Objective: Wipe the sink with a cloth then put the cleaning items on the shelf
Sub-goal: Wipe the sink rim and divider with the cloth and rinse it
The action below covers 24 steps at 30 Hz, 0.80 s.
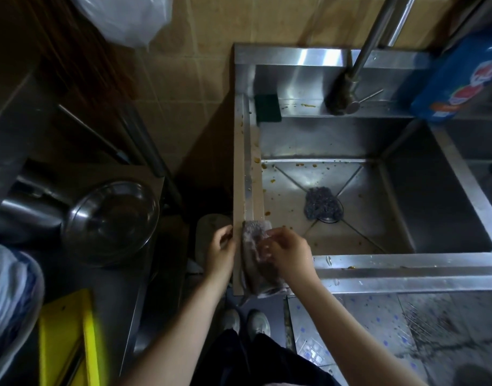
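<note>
Cloth [253,263] draped over the lower-left corner of the sink [406,264].
It lay lengthwise, running up the frame along the steel left rim, with its lower end drooping past the front edge. The right hand [288,254] gripped it with bent fingers and an arched wrist. The left hand [221,247] curled against the rim's outer side; I could not tell its hold. A scourer [321,203] sat on the drain, and tan wall tiles [197,93] rose behind.

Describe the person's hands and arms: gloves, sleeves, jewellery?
Left hand and right hand are both ungloved, with no rings, watch or bands that I can see. Both forearms are uncovered as far as the frame shows; no sleeve in view.
</note>
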Each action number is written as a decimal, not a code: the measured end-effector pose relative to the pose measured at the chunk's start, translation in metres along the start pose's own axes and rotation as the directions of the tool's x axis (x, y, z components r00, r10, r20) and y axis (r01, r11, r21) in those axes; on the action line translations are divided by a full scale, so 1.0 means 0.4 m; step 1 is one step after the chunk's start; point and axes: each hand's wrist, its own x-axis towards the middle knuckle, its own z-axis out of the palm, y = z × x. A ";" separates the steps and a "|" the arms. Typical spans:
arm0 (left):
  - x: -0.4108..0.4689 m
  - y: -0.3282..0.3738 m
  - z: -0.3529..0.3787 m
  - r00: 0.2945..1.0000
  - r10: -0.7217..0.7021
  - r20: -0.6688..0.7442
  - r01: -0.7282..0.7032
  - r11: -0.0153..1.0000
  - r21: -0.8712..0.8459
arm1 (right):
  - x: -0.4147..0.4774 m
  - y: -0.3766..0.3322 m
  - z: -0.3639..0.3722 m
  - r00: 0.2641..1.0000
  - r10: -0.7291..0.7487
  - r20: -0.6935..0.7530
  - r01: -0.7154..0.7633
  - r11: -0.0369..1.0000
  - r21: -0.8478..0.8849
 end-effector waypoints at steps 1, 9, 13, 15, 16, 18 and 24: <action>-0.001 -0.002 0.003 1.000 -0.009 0.000 0.009 1.000 0.009 | 0.001 0.002 0.002 0.997 -0.069 -0.042 0.064 0.992 -0.111; 0.028 -0.017 0.019 0.999 -0.030 0.031 0.025 0.985 0.168 | 0.004 0.046 0.084 0.938 -0.346 0.031 0.325 0.840 -0.435; 0.064 -0.033 0.030 0.998 -0.022 0.058 0.009 0.974 0.228 | 0.009 0.073 0.115 0.902 -0.402 0.155 0.410 0.690 -0.597; 0.071 -0.048 0.038 0.997 -0.010 0.079 -0.005 0.984 0.181 | 0.006 0.072 0.123 0.892 -0.426 0.152 0.417 0.644 -0.641; 0.070 -0.053 0.041 0.995 -0.003 0.097 -0.011 0.990 0.143 | 0.006 0.073 0.127 0.890 -0.431 0.147 0.415 0.633 -0.653; 0.064 -0.061 0.042 0.992 0.021 0.123 -0.030 0.997 0.075 | 0.008 0.080 0.137 0.895 -0.408 0.183 0.418 0.617 -0.667; 0.062 -0.054 0.048 0.998 -0.028 0.053 0.028 1.000 -0.009 | 0.074 0.055 0.153 0.892 -0.425 0.153 0.426 0.679 -0.597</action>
